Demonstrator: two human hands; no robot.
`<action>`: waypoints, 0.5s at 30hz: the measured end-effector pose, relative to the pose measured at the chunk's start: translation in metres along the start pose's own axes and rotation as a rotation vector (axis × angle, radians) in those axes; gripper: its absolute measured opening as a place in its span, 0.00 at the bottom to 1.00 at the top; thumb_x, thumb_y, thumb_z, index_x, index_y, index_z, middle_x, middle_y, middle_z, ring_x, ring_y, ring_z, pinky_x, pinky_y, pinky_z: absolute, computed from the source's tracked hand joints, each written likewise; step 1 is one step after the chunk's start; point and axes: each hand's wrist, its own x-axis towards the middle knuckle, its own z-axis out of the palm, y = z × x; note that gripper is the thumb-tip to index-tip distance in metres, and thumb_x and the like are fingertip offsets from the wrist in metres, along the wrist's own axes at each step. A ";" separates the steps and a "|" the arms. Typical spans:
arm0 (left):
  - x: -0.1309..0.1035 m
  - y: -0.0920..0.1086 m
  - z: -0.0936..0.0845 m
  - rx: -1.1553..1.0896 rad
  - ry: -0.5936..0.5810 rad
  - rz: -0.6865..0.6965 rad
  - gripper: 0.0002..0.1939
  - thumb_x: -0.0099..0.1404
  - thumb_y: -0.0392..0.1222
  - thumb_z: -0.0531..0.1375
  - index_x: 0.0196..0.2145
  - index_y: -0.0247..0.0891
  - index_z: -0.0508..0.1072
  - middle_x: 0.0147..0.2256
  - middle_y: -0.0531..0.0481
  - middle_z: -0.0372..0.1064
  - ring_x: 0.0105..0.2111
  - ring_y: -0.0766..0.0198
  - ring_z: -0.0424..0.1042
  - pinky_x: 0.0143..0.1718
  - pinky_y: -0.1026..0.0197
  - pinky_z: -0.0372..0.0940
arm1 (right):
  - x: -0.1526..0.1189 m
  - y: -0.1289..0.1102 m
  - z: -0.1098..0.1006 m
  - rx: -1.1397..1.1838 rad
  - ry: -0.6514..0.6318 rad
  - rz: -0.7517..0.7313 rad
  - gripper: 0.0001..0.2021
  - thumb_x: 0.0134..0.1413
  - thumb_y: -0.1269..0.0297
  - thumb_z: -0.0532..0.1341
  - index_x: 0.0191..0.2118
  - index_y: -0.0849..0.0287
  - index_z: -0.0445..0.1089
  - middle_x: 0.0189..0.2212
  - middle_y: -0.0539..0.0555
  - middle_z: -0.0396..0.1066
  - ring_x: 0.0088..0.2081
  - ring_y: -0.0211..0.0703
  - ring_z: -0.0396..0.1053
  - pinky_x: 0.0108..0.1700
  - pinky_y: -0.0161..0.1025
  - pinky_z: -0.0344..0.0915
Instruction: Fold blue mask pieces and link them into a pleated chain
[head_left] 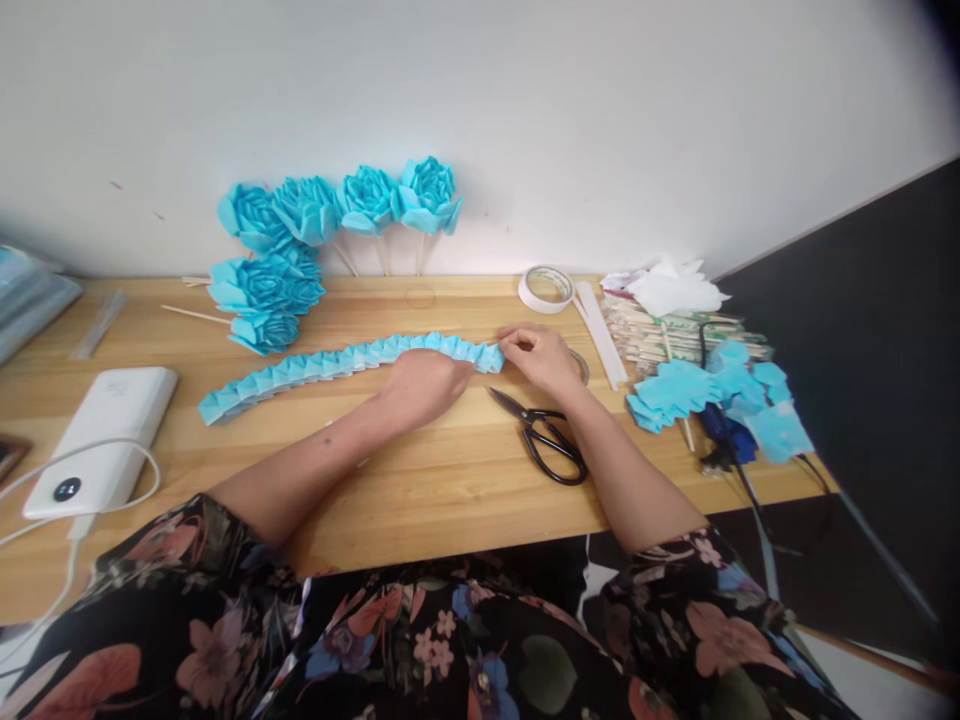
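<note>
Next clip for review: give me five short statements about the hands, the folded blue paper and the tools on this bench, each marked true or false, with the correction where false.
1. Both hands, left hand and right hand, touch the pleated blue paper strip. True.
2. The right hand holds the scissors. False: the scissors lie on the wooden table, below the right wrist, and neither hand holds them.
3. The finished blue paper roses stand and lie by the wall, left of the hands. True.
4. The roll of tape sits on the white power bank. False: the tape lies on the table beyond the right hand; the power bank is far to the left.
5. The pleated strip is red. False: it is light blue.
</note>
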 end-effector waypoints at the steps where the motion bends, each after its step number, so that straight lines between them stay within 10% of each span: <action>1: 0.000 0.000 0.000 0.026 -0.009 0.006 0.18 0.70 0.40 0.49 0.34 0.40 0.78 0.31 0.44 0.78 0.29 0.58 0.73 0.28 0.60 0.55 | 0.000 0.000 0.000 -0.004 -0.001 -0.002 0.08 0.50 0.68 0.61 0.23 0.54 0.75 0.38 0.51 0.81 0.44 0.47 0.76 0.50 0.42 0.68; 15: 0.000 -0.001 0.000 0.061 -0.017 0.030 0.17 0.71 0.42 0.49 0.36 0.40 0.78 0.31 0.43 0.78 0.30 0.56 0.74 0.29 0.60 0.56 | -0.003 -0.002 0.002 -0.073 0.004 -0.021 0.08 0.50 0.69 0.62 0.24 0.53 0.74 0.41 0.50 0.80 0.46 0.46 0.75 0.52 0.45 0.67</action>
